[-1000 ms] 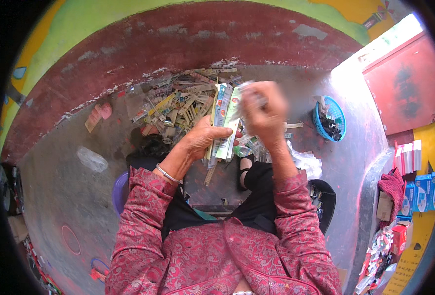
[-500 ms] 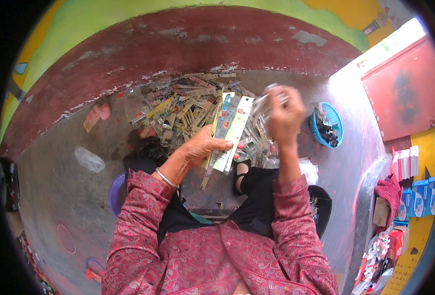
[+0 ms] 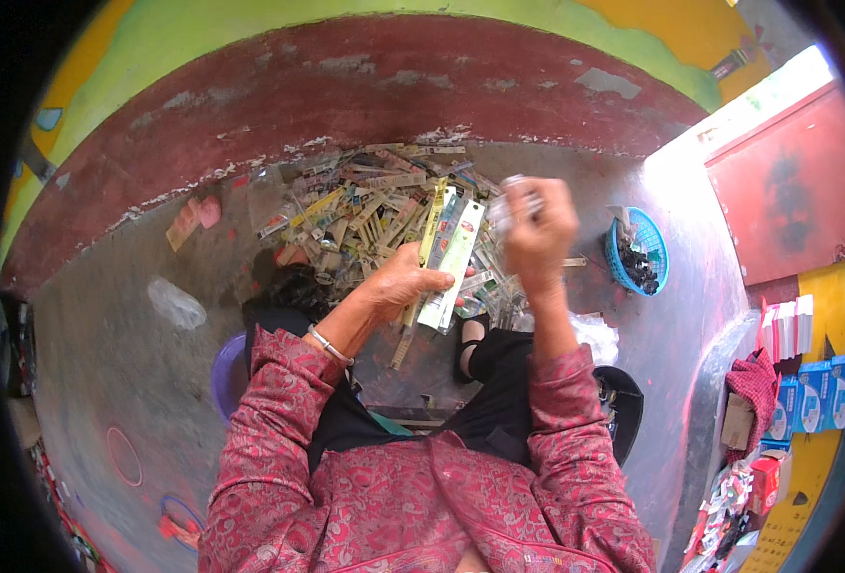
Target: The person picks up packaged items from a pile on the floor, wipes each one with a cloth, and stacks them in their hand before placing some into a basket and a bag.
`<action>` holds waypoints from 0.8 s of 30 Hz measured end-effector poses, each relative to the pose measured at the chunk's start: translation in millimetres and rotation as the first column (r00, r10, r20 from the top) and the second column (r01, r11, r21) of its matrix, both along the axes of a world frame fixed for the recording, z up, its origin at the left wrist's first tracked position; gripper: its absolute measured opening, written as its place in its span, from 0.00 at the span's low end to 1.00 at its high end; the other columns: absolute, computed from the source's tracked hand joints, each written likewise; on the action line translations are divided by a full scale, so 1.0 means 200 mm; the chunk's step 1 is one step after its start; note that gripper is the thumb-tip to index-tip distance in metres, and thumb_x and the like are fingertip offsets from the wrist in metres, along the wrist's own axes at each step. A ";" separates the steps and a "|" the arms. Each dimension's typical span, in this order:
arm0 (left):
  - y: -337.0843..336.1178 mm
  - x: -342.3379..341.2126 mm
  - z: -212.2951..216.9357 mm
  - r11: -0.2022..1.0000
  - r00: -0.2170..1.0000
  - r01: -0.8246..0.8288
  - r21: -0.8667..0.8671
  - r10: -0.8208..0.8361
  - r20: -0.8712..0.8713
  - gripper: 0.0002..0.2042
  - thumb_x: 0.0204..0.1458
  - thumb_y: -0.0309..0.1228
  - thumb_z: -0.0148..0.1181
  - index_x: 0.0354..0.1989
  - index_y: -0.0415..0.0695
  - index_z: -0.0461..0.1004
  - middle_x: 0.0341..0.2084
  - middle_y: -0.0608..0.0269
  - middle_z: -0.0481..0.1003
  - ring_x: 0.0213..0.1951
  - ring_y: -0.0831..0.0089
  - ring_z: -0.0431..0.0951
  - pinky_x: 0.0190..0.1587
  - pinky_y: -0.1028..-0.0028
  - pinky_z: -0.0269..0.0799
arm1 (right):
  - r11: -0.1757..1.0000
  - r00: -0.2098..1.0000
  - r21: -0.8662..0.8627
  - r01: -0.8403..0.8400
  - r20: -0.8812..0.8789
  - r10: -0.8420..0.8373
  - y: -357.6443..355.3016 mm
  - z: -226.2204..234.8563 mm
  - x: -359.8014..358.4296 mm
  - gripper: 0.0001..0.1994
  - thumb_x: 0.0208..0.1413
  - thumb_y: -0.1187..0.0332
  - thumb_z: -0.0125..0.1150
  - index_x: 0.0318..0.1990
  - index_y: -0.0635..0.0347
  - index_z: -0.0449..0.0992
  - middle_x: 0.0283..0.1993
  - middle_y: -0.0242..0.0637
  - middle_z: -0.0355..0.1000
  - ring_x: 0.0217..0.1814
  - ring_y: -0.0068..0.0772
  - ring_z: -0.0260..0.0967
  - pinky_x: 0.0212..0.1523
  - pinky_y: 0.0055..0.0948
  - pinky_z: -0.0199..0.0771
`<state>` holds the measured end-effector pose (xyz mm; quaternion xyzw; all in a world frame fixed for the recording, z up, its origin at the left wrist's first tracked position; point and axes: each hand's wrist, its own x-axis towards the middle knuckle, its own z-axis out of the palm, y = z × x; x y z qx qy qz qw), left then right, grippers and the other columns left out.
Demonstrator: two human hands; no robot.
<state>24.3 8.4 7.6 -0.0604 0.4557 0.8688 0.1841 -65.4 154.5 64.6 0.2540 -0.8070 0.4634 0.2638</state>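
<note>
My left hand point(image 3: 395, 285) is closed around a small fan of long, narrow flat sleeves point(image 3: 458, 256), yellow, grey and pale green-white, with the thumb across the front one. To their right, my raised right hand point(image 3: 545, 234) is closed on a crumpled clear-whitish thing point(image 3: 512, 204). Motion blur hides its exact kind. Beyond both hands a loose heap of similar narrow sleeves point(image 3: 370, 201) covers the floor up to the wall. My hands partly hide the near side of that heap.
A blue basket point(image 3: 666, 256) with black pieces in it stands to the right. A purple tub point(image 3: 226, 379) sits beside my left leg, and a clear plastic bag point(image 3: 176, 304) lies farther left. Blue boxes point(image 3: 828, 396) line the far right, beneath a red panel point(image 3: 795, 181).
My right hand has dropped slightly, still gripping the whitish thing. In my left hand the sleeves have shifted, and more of the yellow one shows.
</note>
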 end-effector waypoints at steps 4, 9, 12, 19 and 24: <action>0.02 0.03 0.02 0.980 0.988 0.122 -0.160 -0.135 -0.070 0.14 0.43 0.20 0.54 0.41 0.35 0.68 0.30 0.57 0.74 0.30 0.70 0.77 0.31 0.72 0.75 | 0.949 0.990 0.311 -0.051 -0.110 0.089 -0.15 -0.09 0.08 0.04 0.48 0.69 0.56 0.29 0.60 0.71 0.30 0.43 0.65 0.31 0.44 0.67 0.29 0.34 0.67; -0.01 0.05 0.04 0.996 0.996 0.090 -0.016 -0.090 -0.025 0.19 0.44 0.21 0.55 0.47 0.33 0.63 0.36 0.50 0.73 0.26 0.70 0.77 0.30 0.72 0.77 | 0.950 0.950 0.072 0.304 0.055 -0.308 0.11 -0.10 -0.29 0.10 0.52 0.64 0.54 0.26 0.62 0.71 0.26 0.40 0.68 0.24 0.37 0.65 0.25 0.35 0.64; -0.01 0.02 -0.03 0.977 0.995 -0.096 -0.191 0.092 -0.030 0.15 0.44 0.21 0.52 0.43 0.33 0.63 0.29 0.56 0.72 0.22 0.72 0.76 0.24 0.74 0.76 | 0.966 0.810 -0.221 0.137 0.586 0.019 0.19 -0.09 -0.24 0.19 0.53 0.55 0.54 0.26 0.66 0.74 0.16 0.29 0.63 0.19 0.20 0.57 0.21 0.26 0.60; 0.07 -0.02 -0.09 0.608 0.925 -0.358 -0.709 0.126 -0.360 0.19 0.36 0.21 0.60 0.41 0.35 0.66 0.26 0.59 0.73 0.32 0.72 0.75 0.33 0.74 0.70 | 0.921 0.767 0.230 -0.314 0.633 0.103 -0.06 -0.12 0.05 0.22 0.47 0.53 0.59 0.33 0.69 0.75 0.30 0.47 0.73 0.34 0.35 0.70 0.36 0.31 0.67; -0.02 0.00 0.05 0.983 0.984 -0.021 -0.182 -0.012 -0.179 0.23 0.36 0.25 0.64 0.44 0.35 0.65 0.32 0.58 0.74 0.32 0.73 0.75 0.34 0.76 0.71 | 0.846 0.410 -0.374 -0.380 0.751 0.517 -0.01 -0.11 0.00 0.11 0.51 0.68 0.56 0.36 0.69 0.74 0.32 0.33 0.72 0.31 0.18 0.67 0.33 0.20 0.68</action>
